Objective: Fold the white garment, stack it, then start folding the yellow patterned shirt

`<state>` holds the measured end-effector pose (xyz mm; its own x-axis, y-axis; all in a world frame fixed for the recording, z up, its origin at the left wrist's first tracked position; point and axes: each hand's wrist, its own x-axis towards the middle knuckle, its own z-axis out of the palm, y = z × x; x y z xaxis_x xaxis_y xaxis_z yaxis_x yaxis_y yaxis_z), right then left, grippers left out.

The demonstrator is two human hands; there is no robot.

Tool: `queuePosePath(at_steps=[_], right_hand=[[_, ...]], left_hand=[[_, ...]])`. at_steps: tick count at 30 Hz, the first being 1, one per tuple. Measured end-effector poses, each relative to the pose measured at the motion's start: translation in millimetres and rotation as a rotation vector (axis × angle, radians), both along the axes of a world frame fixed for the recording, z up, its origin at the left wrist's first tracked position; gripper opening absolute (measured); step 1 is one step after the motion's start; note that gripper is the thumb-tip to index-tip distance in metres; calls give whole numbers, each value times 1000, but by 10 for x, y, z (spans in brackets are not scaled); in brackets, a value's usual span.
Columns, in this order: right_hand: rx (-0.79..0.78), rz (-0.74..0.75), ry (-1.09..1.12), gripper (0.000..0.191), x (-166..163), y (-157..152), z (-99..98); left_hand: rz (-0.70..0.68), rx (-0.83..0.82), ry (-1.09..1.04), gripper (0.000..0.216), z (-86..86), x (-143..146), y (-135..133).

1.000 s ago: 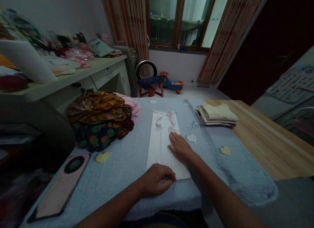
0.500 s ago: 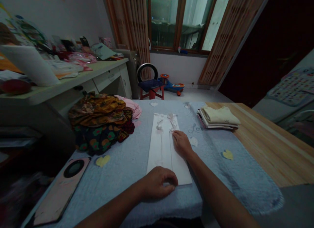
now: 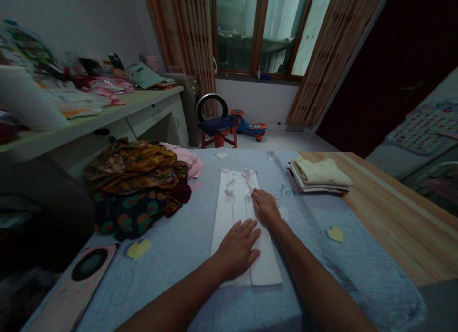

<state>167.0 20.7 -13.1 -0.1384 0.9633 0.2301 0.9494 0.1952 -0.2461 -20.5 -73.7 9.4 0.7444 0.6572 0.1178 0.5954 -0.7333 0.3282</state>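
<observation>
White folded cloth [image 3: 239, 209] lies at lower centre of the frame; the left hand [image 3: 239, 250] spreads flat on it, gripping nothing; the right hand [image 3: 266, 208], partly curled, touches its right edge, hold unclear.

The only lettering that can be read is on the blue blanket [image 3: 186, 255] over the near bench [image 3: 386, 203]: grey cursive script [image 3: 285, 192], in which "Lov" can be made out. It lies just to the right of the right hand [image 3: 266, 207] and slightly farther off, close against the near left corner of the stack of folded clothes [image 3: 322, 174]; any letter after the "v" cannot be told. On the right, a wall chart [image 3: 425, 127] bears rows of small coloured marks, too small to read. Print on the packets [image 3: 110, 86] on the left bench [image 3: 143, 110] is too blurred to read.
</observation>
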Motion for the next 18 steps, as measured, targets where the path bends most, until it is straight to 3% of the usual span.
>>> queuePosePath(at_steps=[6,11,18], right_hand=[[-133,-21,-83,46,28,148,109],[-146,-48,-101,42,52,329,136],[-169,-95,-124,52,77,589,115]], left_hand=[[-10,-14,19,56,0,-48,-37],[-8,-16,20,57,2,-42,-41],[-9,-26,8,56,-4,-59,-44]])
